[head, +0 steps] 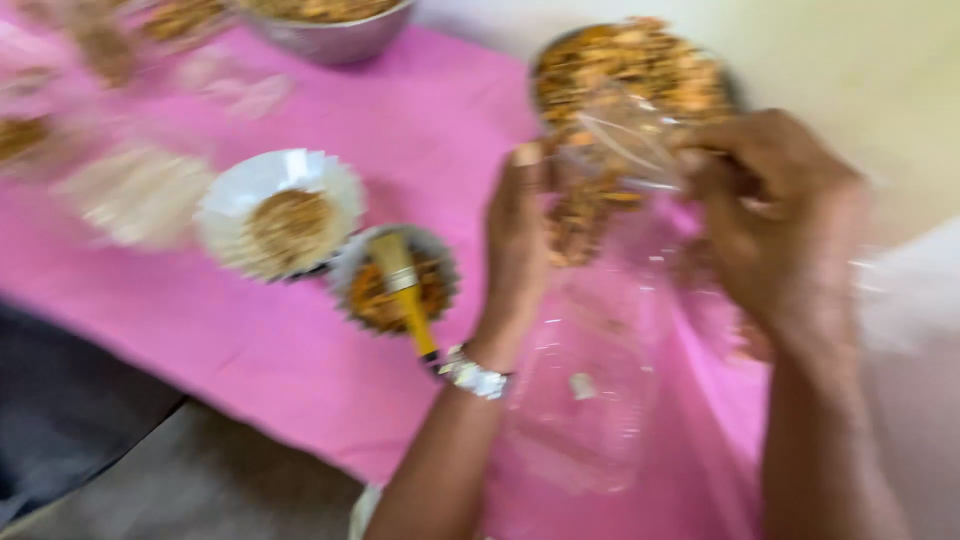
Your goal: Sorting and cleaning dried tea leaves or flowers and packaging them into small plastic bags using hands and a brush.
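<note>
Together, left hand [520,225] and right hand [785,215] hold clear bag [590,380] open.

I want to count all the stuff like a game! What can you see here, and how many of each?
tablecloth: one, pink, across the table
clear plastic bag: one, see-through, held between both hands, some mix at its top
bowl of snack mix: one, orange-brown, top right behind the bag
metal bowl: one, silver, top middle
paper cup liner: one, white, brown crumbs inside, left of centre
small cup with scoop: one, yellow handle, centre
wristwatch: one, silver, left wrist
left hand: holding the bag's mouth
right hand: holding the bag's mouth
</note>
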